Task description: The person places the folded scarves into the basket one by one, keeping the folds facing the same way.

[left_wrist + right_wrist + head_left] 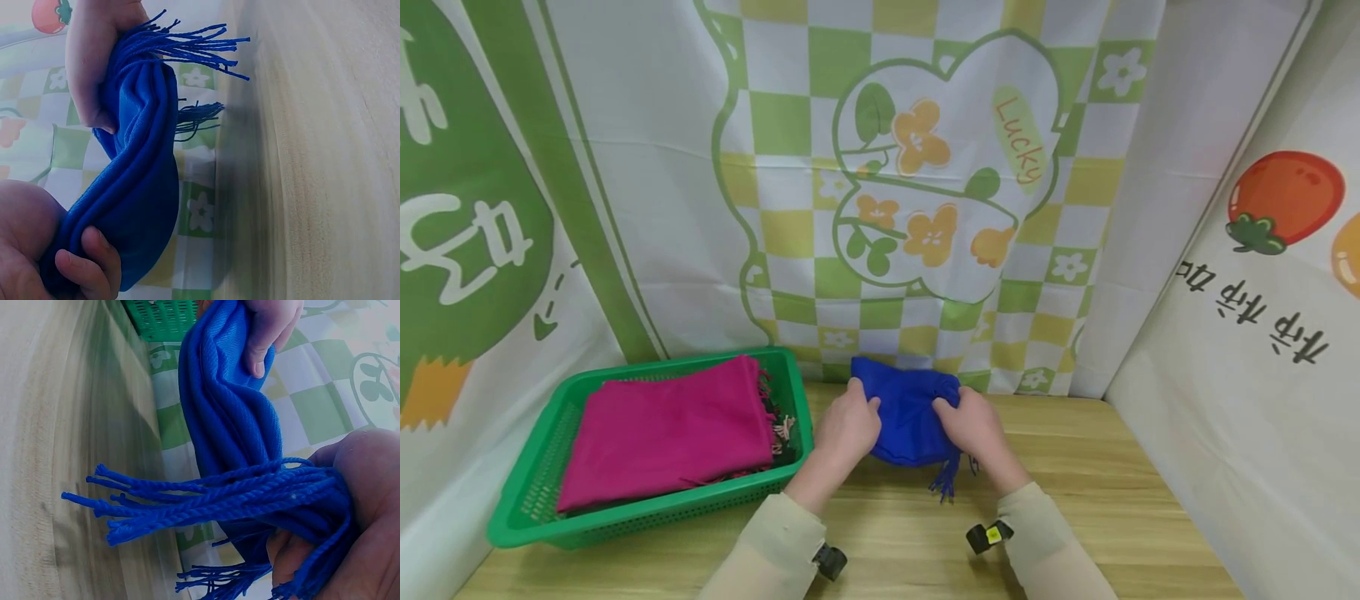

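A blue scarf [913, 417] with cord tassels is held up between both hands, folded in layers, above the wooden tabletop. My left hand [850, 421] grips its left end, the thumb over the cloth and fingers curled beneath, as the left wrist view shows. At the other end my right hand [972, 423] pinches the fringed side. Blue tassels [206, 500] hang out beside the right palm in the right wrist view. The folded cloth [134, 175] sags between the two hands in the left wrist view.
Left of the hands, a green plastic basket [801, 400] holds a folded magenta scarf [670, 425] with other fringed cloth under it. The wooden table [1097, 492] reaches to a printed curtain [790, 167] at the back. A white printed sheet [1247, 417] hangs at the right.
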Available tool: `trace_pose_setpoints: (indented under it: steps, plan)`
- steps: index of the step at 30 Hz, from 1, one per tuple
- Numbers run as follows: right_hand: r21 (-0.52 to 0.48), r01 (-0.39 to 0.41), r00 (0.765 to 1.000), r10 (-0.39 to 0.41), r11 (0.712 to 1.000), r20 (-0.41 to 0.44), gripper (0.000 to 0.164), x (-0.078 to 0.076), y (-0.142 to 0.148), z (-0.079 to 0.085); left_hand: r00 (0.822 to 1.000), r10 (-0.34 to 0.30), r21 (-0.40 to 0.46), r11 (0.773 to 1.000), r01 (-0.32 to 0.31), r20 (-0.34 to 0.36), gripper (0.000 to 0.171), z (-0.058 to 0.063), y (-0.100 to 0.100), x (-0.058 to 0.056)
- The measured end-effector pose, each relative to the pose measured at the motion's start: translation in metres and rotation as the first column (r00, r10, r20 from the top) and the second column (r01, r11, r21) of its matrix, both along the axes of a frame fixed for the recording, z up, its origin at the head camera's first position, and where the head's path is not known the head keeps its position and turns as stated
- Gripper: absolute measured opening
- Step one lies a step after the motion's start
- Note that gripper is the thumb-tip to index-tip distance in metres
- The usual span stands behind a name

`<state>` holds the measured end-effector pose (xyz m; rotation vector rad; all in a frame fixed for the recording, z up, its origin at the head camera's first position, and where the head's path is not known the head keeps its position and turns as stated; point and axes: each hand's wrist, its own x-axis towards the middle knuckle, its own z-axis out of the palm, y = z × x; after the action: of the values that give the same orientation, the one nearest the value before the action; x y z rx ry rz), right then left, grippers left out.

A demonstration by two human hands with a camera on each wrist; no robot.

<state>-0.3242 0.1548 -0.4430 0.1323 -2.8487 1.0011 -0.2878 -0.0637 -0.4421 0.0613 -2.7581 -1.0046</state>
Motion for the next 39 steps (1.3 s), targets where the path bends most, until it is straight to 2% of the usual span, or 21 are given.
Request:
trace_pose_setpoints:
  steps: [15,26,33,39]
  plan:
    - [-0.019,0.006,1.000,-0.007,1.000,-0.026,0.072,0.005,0.001,0.011,1.000,-0.013,0.035,0.999,0.013,-0.003,0.061,0.011,-0.002,0.003]
    - [-0.032,0.012,0.999,-0.013,0.999,-0.034,0.070,0.011,0.000,0.020,0.998,-0.037,0.021,0.999,0.038,-0.049,0.057,0.018,-0.004,0.008]
    - [-0.043,0.013,0.998,-0.015,0.999,-0.057,0.063,0.015,-0.002,0.025,0.997,-0.045,0.043,0.998,0.048,-0.070,0.055,0.023,-0.006,0.011]
    - [-0.056,0.003,0.999,-0.006,0.998,-0.054,0.069,0.018,-0.004,0.028,0.996,-0.052,0.041,0.998,0.055,-0.067,0.054,0.025,-0.011,0.012]
